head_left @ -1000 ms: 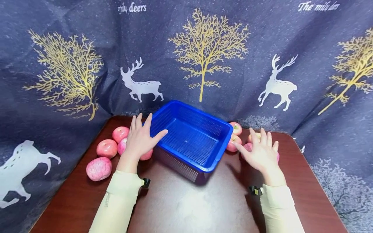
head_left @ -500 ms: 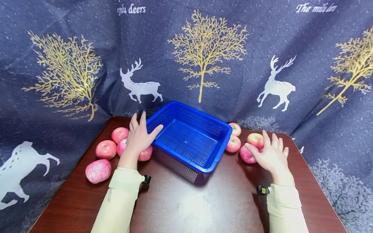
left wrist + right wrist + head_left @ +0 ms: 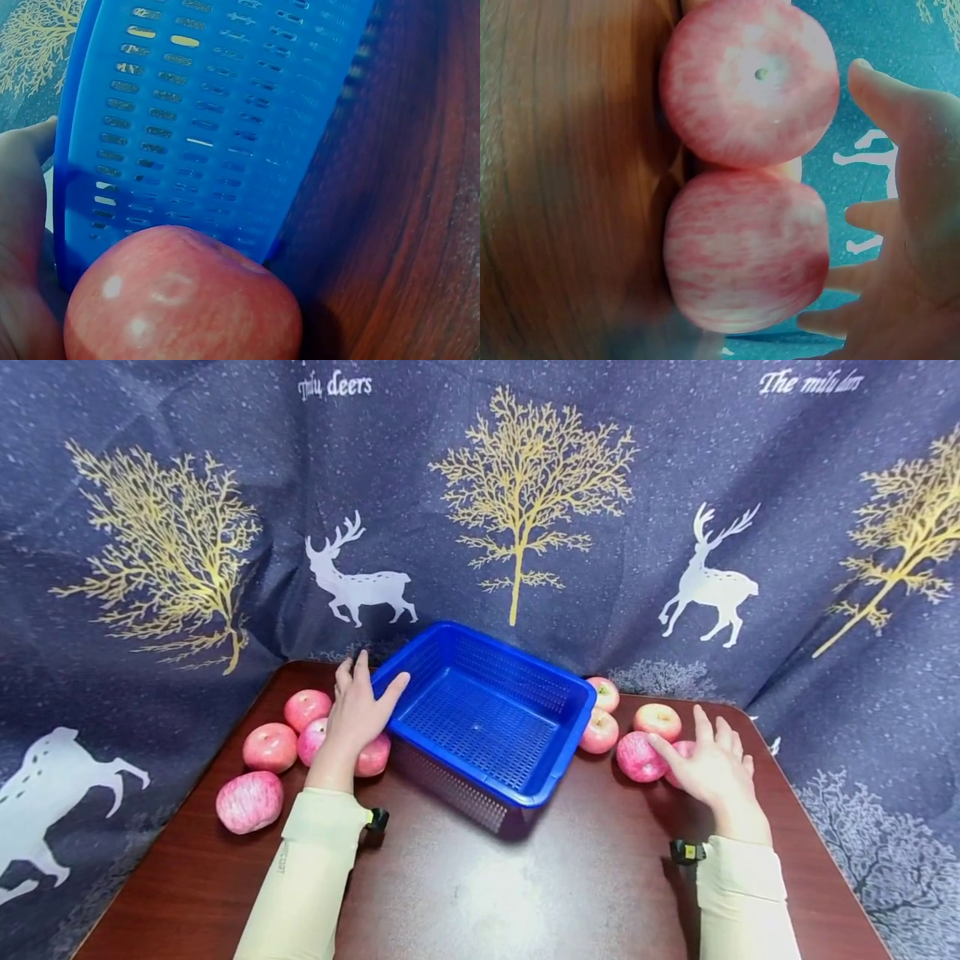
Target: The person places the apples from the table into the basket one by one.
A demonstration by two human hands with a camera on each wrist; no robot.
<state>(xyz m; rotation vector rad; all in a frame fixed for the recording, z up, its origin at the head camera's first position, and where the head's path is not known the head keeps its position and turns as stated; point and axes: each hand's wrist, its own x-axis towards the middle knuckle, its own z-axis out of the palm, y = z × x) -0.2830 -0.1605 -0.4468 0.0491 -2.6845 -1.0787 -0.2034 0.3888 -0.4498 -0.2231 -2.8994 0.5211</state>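
My left hand (image 3: 356, 717) is at the left side of the blue plastic basket (image 3: 462, 762), its fingers extended and its thumb overlapping the rim in the head view. Below it, a red apple (image 3: 184, 300) stands close to the basket's slotted wall in the left wrist view. My right hand (image 3: 718, 777) is spread over the right-hand apples, fingers apart. A striped apple (image 3: 746, 251) lies nearest its palm and fingers in the right wrist view, partly hidden by the hand in the head view. Beside that is another red apple (image 3: 750, 82), stem showing.
Several apples sit left of the basket, including a pink streaked apple (image 3: 250, 802) and a red apple (image 3: 270, 747). Right of it are a pale apple (image 3: 599, 732) and a yellowish apple (image 3: 657, 722). A dark printed cloth (image 3: 517, 510) hangs behind the brown table (image 3: 592, 877).
My right hand has moved right and slightly down, uncovering the yellowish apple and a red one. My left hand has shifted slightly left. The basket and apples have stayed in place.
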